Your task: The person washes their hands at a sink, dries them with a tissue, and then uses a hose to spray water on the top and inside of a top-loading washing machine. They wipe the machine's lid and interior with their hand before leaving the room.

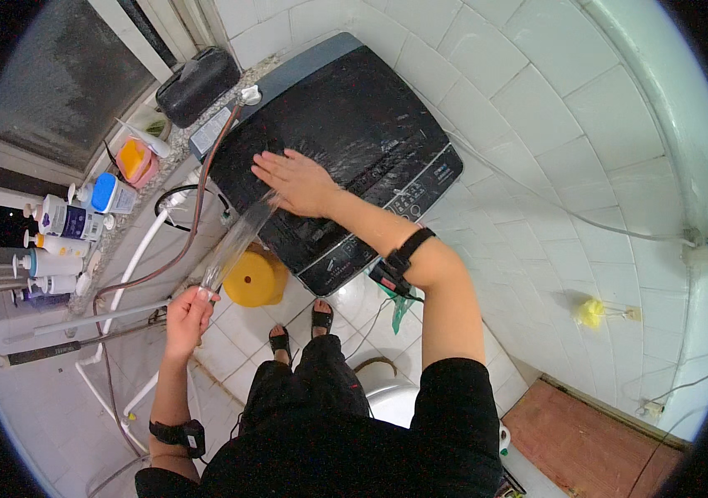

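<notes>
My left hand (189, 317) is closed around a water sprayer (206, 292), mostly hidden by the fingers. A clear jet of water (241, 239) runs from it up and to the right, towards my other hand. Palm down, my right hand (298, 183) rests on the black lid of a top-loading washing machine (354, 112), near its left side. Its fingers are stretched out and hold nothing. The lid is wet, with streaks and drops across it. A control panel (413, 196) with printed symbols runs along the machine's front edge.
Several pump bottles (73, 224), a blue-lidded tub (104, 193) and a black case (198, 87) line the stone window ledge at left. A brown hose (201, 193) passes near white pipes (139, 255). A yellow stool (248, 279) stands on the tiled floor.
</notes>
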### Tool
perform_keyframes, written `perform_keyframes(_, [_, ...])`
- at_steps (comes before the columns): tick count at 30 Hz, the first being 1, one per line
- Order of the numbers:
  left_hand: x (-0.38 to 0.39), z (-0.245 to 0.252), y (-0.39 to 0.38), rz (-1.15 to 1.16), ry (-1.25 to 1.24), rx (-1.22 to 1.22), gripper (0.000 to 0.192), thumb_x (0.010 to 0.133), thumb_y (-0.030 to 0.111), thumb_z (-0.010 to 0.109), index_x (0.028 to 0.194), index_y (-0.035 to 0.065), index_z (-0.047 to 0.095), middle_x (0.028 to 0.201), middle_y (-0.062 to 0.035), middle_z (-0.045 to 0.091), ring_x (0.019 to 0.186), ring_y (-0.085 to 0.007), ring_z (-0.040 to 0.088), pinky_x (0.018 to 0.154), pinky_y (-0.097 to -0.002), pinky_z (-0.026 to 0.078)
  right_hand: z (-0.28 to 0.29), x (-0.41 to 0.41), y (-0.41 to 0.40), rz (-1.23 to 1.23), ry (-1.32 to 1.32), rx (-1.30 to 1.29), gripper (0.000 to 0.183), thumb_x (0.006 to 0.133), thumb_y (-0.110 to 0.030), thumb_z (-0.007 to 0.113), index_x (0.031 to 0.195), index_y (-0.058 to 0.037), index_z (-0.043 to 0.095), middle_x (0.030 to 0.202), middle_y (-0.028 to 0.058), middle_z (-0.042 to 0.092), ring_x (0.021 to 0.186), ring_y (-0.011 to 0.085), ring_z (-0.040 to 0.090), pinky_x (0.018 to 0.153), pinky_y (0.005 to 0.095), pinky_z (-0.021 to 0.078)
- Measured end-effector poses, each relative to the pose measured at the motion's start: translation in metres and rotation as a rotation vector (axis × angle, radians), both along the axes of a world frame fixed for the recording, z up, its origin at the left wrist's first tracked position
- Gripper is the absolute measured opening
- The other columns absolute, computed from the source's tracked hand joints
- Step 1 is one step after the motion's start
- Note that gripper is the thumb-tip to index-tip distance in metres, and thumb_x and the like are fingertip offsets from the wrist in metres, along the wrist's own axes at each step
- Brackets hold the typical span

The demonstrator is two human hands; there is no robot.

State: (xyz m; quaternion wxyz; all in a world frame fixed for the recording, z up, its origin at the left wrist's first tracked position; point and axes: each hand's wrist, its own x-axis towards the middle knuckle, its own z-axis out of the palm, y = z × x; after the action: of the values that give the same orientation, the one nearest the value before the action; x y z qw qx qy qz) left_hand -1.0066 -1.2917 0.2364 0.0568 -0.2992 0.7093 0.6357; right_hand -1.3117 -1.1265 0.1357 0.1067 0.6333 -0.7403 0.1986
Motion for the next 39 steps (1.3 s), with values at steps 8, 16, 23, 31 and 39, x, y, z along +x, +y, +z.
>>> perform_keyframes(8, [0.006, -0.014, 0.015, -0.17, -0.057, 0.066, 0.027, 0.1, 0.022, 0.047, 0.092, 0.0017, 0.062, 0.057, 0.0062, 0.041, 0.045, -0.001, 0.03, 0.041, -0.0193, 0.022, -0.015, 0.109, 0.068, -0.175, -0.124, -0.017, 0.056, 0.084, -0.034, 0.061, 0.133, -0.0083, 0.049, 0.144, 0.007, 0.041, 0.131, 0.0208, 0.04, 0.111, 0.0419, 0.0266])
perform_keyframes(16, [0.012, -0.023, 0.05, -0.313, -0.177, 0.108, 0.028, 0.099, 0.024, 0.049, 0.091, 0.002, 0.063, 0.059, 0.0061, 0.041, 0.048, -0.002, 0.033, 0.044, -0.0196, 0.026, -0.031, 0.122, 0.131, -0.342, -0.205, -0.03, 0.06, 0.083, -0.036, 0.062, 0.136, -0.0095, 0.048, 0.147, 0.0071, 0.039, 0.135, 0.0217, 0.037, 0.111, 0.0424, 0.0273])
perform_keyframes(23, [0.009, -0.027, 0.059, -0.321, -0.221, 0.066, 0.027, 0.1, 0.022, 0.047, 0.091, 0.0014, 0.063, 0.057, 0.0061, 0.04, 0.048, -0.0022, 0.033, 0.044, -0.0201, 0.026, -0.046, -0.022, 0.206, -0.854, -0.076, 0.008, 0.066, 0.088, -0.041, 0.055, 0.145, -0.0116, 0.036, 0.151, 0.01, 0.032, 0.139, 0.0256, 0.03, 0.112, 0.0461, 0.0241])
perform_keyframes(31, [0.002, -0.026, 0.052, -0.212, -0.159, 0.035, 0.027, 0.1, 0.021, 0.047, 0.091, 0.001, 0.063, 0.059, 0.0051, 0.042, 0.048, -0.0027, 0.034, 0.044, -0.0204, 0.026, -0.047, -0.15, 0.206, -0.925, -0.124, -0.029, 0.065, 0.095, -0.049, 0.043, 0.146, -0.0105, 0.031, 0.149, 0.0134, 0.033, 0.138, 0.0271, 0.031, 0.112, 0.0435, 0.0257])
perform_keyframes(39, [0.001, -0.016, 0.025, -0.09, -0.032, -0.05, 0.027, 0.1, 0.022, 0.046, 0.092, 0.0025, 0.063, 0.057, 0.0051, 0.041, 0.048, -0.0028, 0.032, 0.044, -0.0201, 0.026, -0.019, -0.129, 0.077, -0.675, 0.017, -0.19, 0.053, 0.093, -0.042, 0.052, 0.136, -0.0115, 0.048, 0.144, 0.0113, 0.042, 0.134, 0.0259, 0.039, 0.109, 0.0431, 0.0308])
